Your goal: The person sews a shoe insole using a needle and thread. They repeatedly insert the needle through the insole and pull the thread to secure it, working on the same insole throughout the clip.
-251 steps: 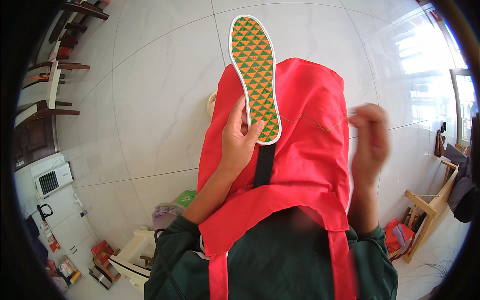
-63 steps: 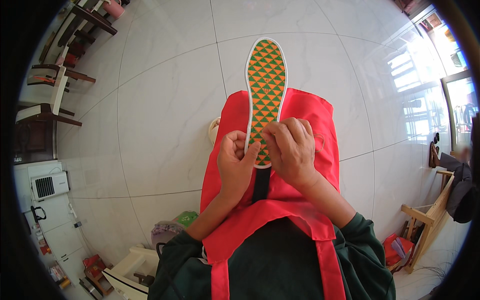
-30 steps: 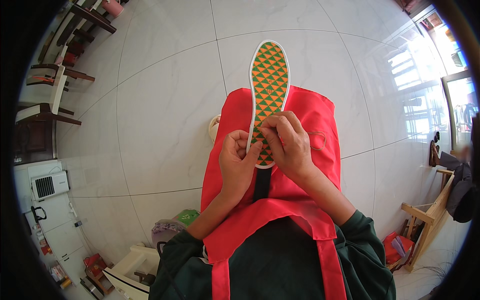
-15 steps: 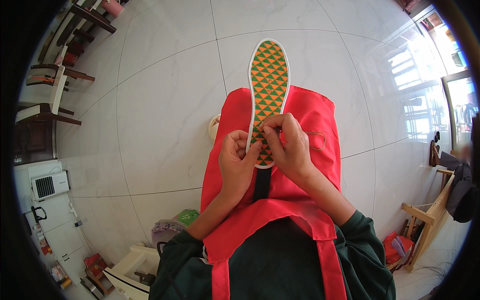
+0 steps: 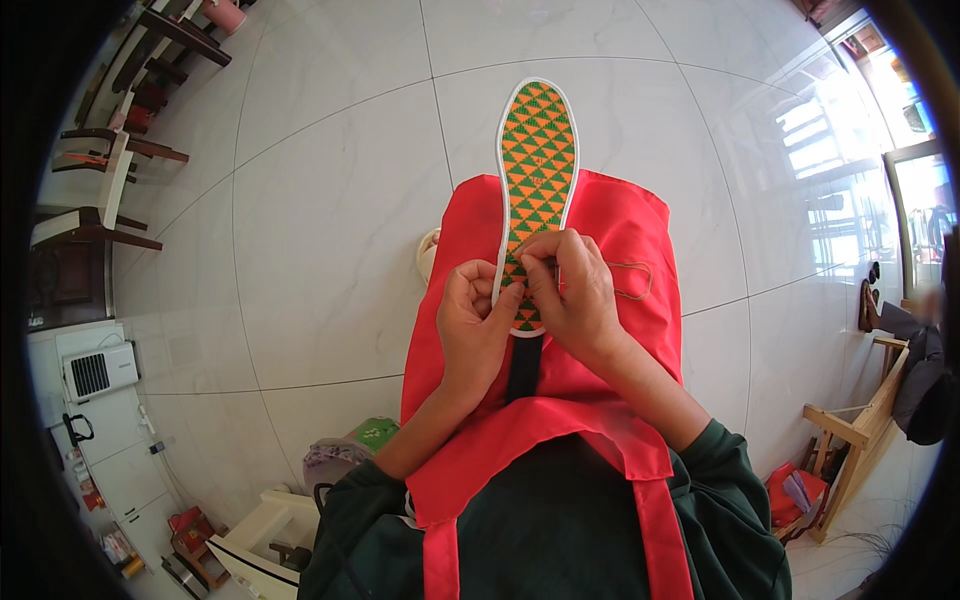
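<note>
While the left hand grips the insole near its lower end, above the red apron, the right hand pinches thumb to forefinger at its patterned face; what they hold is unclear. A thin thread loops nearby.

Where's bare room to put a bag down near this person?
Bare floor lies between the dark furniture at left and the red apron, and between apron and wooden frame at right. Crowded: lower left, around the cream furniture; the insole, its lower half occupied by left hand and right hand.
</note>
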Demonstrator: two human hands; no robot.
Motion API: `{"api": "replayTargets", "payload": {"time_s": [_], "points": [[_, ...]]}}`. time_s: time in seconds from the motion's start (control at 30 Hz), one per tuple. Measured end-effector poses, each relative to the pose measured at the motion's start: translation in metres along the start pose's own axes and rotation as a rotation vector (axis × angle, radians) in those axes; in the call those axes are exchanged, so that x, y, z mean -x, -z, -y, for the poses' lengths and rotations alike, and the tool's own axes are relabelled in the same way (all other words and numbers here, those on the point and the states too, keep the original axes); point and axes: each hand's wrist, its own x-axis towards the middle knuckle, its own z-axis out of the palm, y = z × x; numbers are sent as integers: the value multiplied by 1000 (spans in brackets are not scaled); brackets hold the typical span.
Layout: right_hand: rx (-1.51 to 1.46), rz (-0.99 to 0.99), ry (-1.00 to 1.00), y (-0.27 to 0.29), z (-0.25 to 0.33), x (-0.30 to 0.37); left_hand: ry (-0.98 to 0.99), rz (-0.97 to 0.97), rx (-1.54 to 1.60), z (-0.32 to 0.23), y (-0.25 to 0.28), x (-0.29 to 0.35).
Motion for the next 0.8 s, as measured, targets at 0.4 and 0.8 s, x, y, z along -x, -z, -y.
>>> {"api": "replayTargets", "payload": {"time_s": [0.4,0.8], "points": [[286,34,213,2,2,1,32,-3,-158,-5,-4,7],[214,5,92,16,8,-4,-87,-21,-124,6,-3,-5]]}}
